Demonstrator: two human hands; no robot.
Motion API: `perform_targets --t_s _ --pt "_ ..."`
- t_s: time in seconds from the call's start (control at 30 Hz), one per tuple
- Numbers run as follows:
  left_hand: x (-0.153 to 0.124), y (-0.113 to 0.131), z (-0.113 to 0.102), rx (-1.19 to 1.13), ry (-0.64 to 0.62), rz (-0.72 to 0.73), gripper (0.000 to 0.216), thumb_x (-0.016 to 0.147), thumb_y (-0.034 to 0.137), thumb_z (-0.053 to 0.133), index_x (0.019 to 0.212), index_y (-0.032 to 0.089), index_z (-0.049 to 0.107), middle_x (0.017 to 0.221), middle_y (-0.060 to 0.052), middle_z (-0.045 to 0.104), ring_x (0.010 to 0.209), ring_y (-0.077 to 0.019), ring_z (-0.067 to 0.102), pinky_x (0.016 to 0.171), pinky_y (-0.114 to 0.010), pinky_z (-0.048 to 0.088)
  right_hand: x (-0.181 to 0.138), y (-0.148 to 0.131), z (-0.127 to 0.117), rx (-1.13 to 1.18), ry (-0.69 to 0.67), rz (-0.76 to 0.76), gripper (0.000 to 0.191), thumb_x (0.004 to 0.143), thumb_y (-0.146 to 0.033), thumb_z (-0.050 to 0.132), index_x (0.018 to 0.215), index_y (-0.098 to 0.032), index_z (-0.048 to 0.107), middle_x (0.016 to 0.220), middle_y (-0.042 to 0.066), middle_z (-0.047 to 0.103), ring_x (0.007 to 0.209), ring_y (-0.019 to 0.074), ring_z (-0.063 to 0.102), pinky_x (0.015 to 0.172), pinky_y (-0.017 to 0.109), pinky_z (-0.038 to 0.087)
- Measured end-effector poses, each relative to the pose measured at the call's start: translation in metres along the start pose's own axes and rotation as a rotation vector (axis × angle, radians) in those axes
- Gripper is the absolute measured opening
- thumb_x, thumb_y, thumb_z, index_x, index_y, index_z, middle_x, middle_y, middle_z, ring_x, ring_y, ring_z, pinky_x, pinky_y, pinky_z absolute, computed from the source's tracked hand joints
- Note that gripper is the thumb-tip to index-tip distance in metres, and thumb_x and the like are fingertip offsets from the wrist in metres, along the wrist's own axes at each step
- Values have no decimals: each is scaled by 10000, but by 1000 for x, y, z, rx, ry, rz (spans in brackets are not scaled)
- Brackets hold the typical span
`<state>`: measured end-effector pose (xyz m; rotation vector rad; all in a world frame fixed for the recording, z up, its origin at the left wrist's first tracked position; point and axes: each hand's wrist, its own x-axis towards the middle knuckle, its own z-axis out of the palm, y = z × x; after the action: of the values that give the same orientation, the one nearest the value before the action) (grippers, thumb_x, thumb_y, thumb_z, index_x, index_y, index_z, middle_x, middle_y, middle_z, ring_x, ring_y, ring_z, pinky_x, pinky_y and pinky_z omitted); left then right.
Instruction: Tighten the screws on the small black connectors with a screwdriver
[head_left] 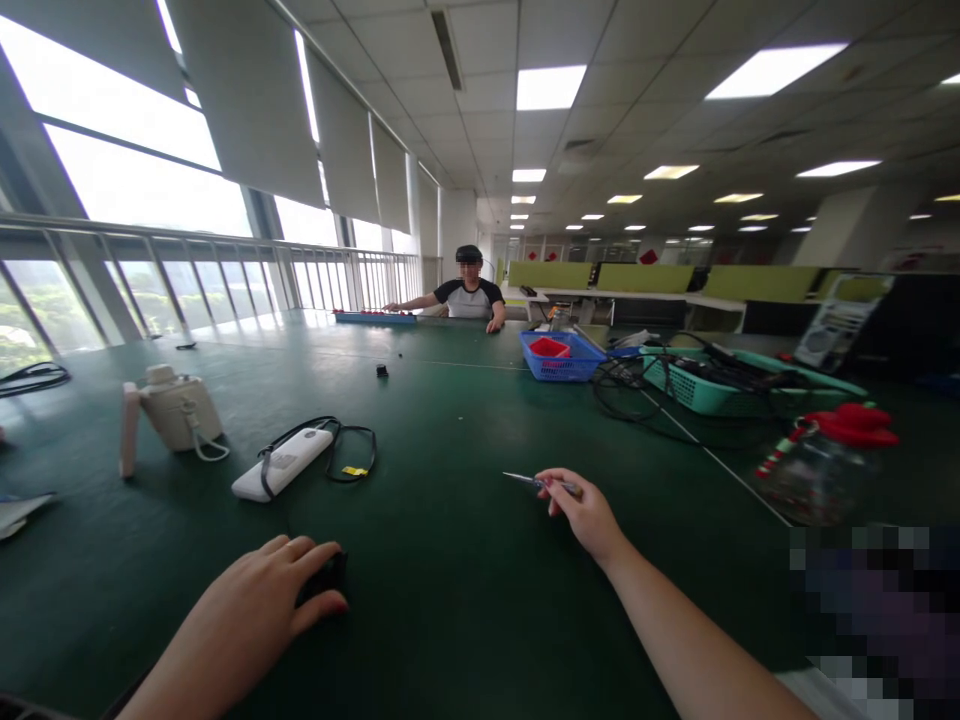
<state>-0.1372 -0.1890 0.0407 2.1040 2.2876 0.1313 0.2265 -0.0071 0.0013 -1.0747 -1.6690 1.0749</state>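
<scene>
My right hand (pixel 589 515) is closed around the handle of a small screwdriver (pixel 519 478), whose thin metal shaft points left, just above the green table (pixel 450 600). At the lower left, my left hand (pixel 270 595) curls its fingers and thumb about a small black object (pixel 327 577). Most of that object is hidden under the fingers, so its kind does not show. A white power bank (pixel 283 463) with a black cable (pixel 375 450) lies beyond my left hand.
A beige bottle (pixel 180 410) stands at left. On the right are a blue basket (pixel 566 370), a green basket (pixel 690 390) with cables, and a glass jar (pixel 821 475) with a red lid. A small black block (pixel 382 370) lies mid-table. Another person (pixel 471 295) sits across.
</scene>
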Motion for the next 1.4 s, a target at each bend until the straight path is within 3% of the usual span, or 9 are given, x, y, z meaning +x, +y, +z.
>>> perform_targets --t_s 0.3,0.53,0.67,0.77,0.87,1.07,1.2,1.4 --pt "3 6 16 -10 0 40 427 801 422 641 1207 292 656 1113 -66 682 1006 -275 632 922 -428 468 -1 3 -1 -6 -42 -23 298 885 -411 515 1018 -195 672 872 45 649 687 171 568 690 346 481" --pt "-3 -10 24 -99 76 99 502 802 433 634 1293 335 588 1373 -19 561 1261 -286 503 1104 -455 365 -1 -3 1 -30 -47 -7 312 870 -428 533 1013 -193 681 866 48 654 683 171 567 689 354 488" --pt "-2 -14 31 -157 67 116 396 854 397 560 1241 340 626 1365 -16 555 1272 -280 488 1117 -453 353 -1 -4 1 -44 -51 -5 308 878 -416 525 1023 -194 682 866 45 650 686 168 568 696 351 490" --pt "1 -8 26 -207 26 123 326 867 362 538 1167 335 664 1273 -26 596 1201 -267 534 1078 -435 390 -1 -3 1 -54 -44 -9 301 881 -410 525 1029 -197 678 876 44 648 693 165 568 704 347 489" --pt "9 7 8 -253 -67 120 304 857 325 547 1135 325 672 1189 -32 619 1097 -255 584 999 -416 442 -1 -3 2 -68 -45 -4 285 867 -405 550 1031 -207 673 891 43 650 702 167 567 698 343 490" --pt "55 59 -22 -357 -69 335 304 856 365 578 1139 295 664 1154 -34 632 1101 -239 567 982 -366 424 -1 -6 4 -148 -50 -15 241 845 -356 583 1031 -227 668 903 36 648 747 180 585 714 341 503" --pt "107 96 -8 -449 -22 441 285 860 358 582 1105 252 680 1114 -45 645 1054 -219 587 943 -324 441 -5 -12 7 -238 -45 -36 245 850 -298 571 1072 -244 660 1016 41 654 885 212 620 779 359 518" --pt "158 128 22 -446 86 389 313 833 352 632 1107 210 688 1098 -80 636 1022 -247 597 914 -352 461 -15 -24 15 -419 12 -188 290 877 -283 538 1148 -266 640 1071 47 660 937 243 625 805 403 522"
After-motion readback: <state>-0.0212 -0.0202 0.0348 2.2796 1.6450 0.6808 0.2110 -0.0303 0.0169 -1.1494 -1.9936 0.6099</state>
